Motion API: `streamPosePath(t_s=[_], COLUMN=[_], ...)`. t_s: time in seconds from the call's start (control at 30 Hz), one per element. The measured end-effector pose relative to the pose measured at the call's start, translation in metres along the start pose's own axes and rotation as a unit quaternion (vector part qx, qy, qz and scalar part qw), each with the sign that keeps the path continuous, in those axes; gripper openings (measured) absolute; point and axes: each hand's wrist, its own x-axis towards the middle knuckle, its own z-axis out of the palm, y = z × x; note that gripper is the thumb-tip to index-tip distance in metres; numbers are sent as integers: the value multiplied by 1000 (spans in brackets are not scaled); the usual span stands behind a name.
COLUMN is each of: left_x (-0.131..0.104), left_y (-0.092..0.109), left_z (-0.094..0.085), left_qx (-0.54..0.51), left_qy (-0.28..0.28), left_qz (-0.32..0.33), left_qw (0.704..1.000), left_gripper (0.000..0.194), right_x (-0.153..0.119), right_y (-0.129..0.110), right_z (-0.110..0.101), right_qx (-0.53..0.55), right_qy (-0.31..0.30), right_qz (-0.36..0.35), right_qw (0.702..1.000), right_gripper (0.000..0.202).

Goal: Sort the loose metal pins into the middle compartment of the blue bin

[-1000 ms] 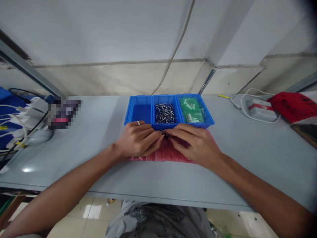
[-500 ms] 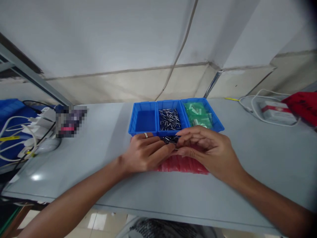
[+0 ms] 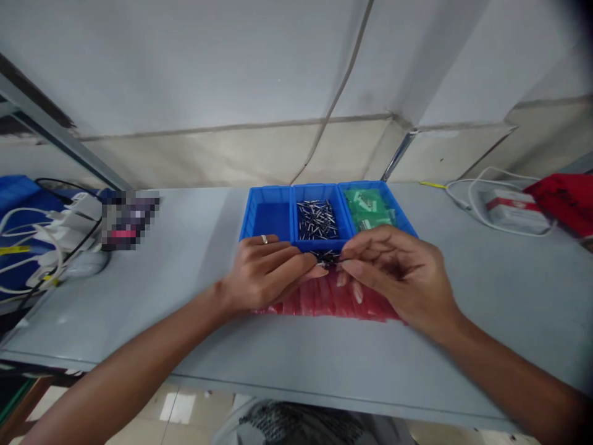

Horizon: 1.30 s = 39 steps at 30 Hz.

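My left hand (image 3: 273, 272), with a ring on one finger, pinches a small shiny metal pin (image 3: 321, 264) between thumb and index finger. Just right of it, my right hand (image 3: 393, 266) has its thumb and index fingertips together; what lies between them is too small to make out. Both hands hover over a row of red plastic bags (image 3: 333, 300) on the table. Behind the fingertips lies a pile of dark, shiny metal pins (image 3: 327, 256), partly hidden. More such pins (image 3: 317, 219) fill the middle blue bin (image 3: 319, 245).
A bare-bottomed blue bin (image 3: 271, 219) stands left of the middle one. The right blue bin (image 3: 405, 219) holds green plastic bags (image 3: 368, 207). Chargers and cables (image 3: 76, 219) crowd the far left; a white-and-red box (image 3: 516, 210) and red cloth (image 3: 565, 201) lie at right.
My hands have drawn slightly apart, the left moving leftward and the right a little right. A small metal pin now shows at the left fingertips. The view has shifted slightly.
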Motion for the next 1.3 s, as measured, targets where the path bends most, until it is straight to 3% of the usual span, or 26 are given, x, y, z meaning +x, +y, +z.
streamPosePath(t_s=[0.2,0.67,0.77,0.97,1.07,1.13,1.2,1.23,1.3], left_x=[-3,-3,-4,-6,-7,-8,-9,-9,-8], left_y=[0,-2,-2,-17,-25,-27,-26,-25,-22], left_z=[4,5,2,-3,-5,-5,-4,-4,-4], left_qx=[32,17,23,73,99,125,151,160,169], left_qy=[6,9,-7,68,87,60,31,22,19], left_qz=[9,-17,-10,-77,-80,-55,-30,-21,-6], left_qw=[999,1000,1000,992,988,989,988,987,985], left_gripper=[14,10,23,38,42,42,41,40,41], right_x=[-2,-5,-5,5,6,4,3,3,4], right_y=[4,4,9,9,9,13,21,25,32], right_z=[2,4,5,-4,-15,-20,-22,-21,-18], right_qx=[-10,32,37,106,-13,-208,-390,-439,-466], right_qy=[31,21,22,68,19,-39,-112,-142,-172], right_qz=[-11,7,4,24,-15,-109,-198,-221,-223], right_qw=[999,999,999,992,1000,971,892,859,839], right_gripper=[9,11,10,21,24,22,24,25,27])
